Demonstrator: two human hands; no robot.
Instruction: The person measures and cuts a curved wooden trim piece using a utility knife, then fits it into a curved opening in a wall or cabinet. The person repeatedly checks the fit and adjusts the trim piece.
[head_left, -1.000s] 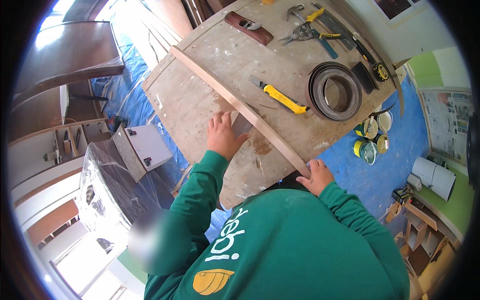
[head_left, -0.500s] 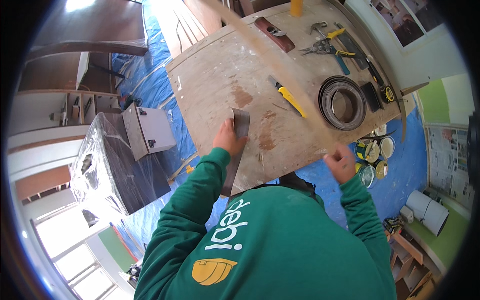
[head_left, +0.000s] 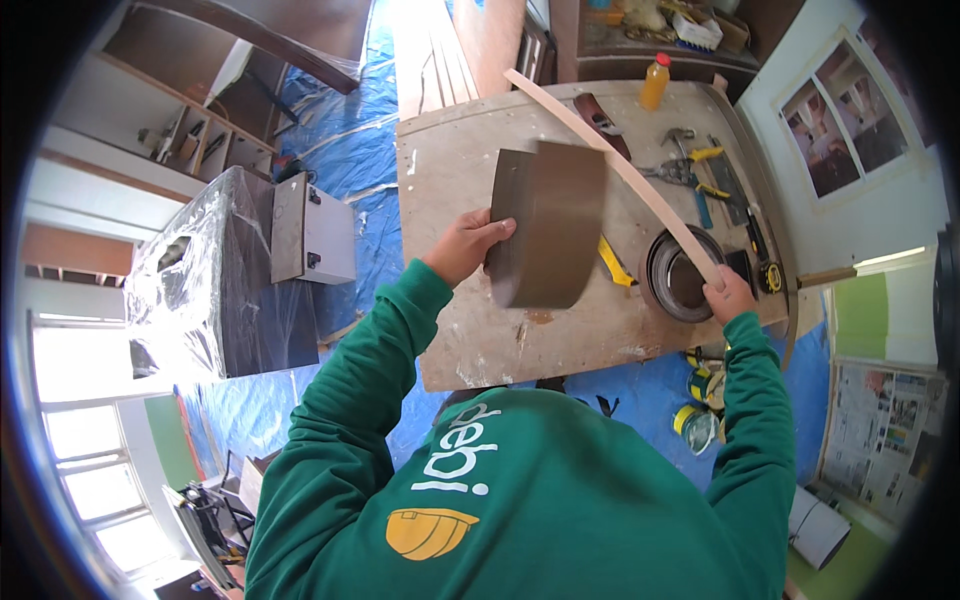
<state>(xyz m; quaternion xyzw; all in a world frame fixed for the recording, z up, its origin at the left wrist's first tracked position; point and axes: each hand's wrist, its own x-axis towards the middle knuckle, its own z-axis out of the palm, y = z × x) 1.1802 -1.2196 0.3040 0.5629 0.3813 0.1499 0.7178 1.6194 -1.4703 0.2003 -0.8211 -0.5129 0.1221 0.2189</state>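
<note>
A broad dark-brown strip of edge banding [head_left: 570, 225], bent into a curve, is pinched by its near end in my left hand [head_left: 468, 246], above the workbench [head_left: 460, 350]. My right hand [head_left: 732, 297] grips one end of a long, thin, pale wood-coloured strip [head_left: 640, 182]. That strip slants away over the bench toward its far edge. Beside my right hand lies a coiled roll of brown edge banding [head_left: 655, 275], partly covered by the pale strip. A yellow utility knife [head_left: 616, 264] rests on the bench, half hidden behind the brown strip.
Along the bench's right lie snips [head_left: 675, 172], a hammer [head_left: 680, 138] and a tape measure [head_left: 770, 277]. A hand plane [head_left: 600, 122] and an orange bottle [head_left: 655, 85] are farther back. Paint buckets [head_left: 697, 428] stand below right. At left is a plastic-wrapped cabinet [head_left: 205, 270].
My left hand has lifted the brown strip off the bench, moving it up and right. My right hand has moved farther right with the pale strip, now over the coiled roll.
</note>
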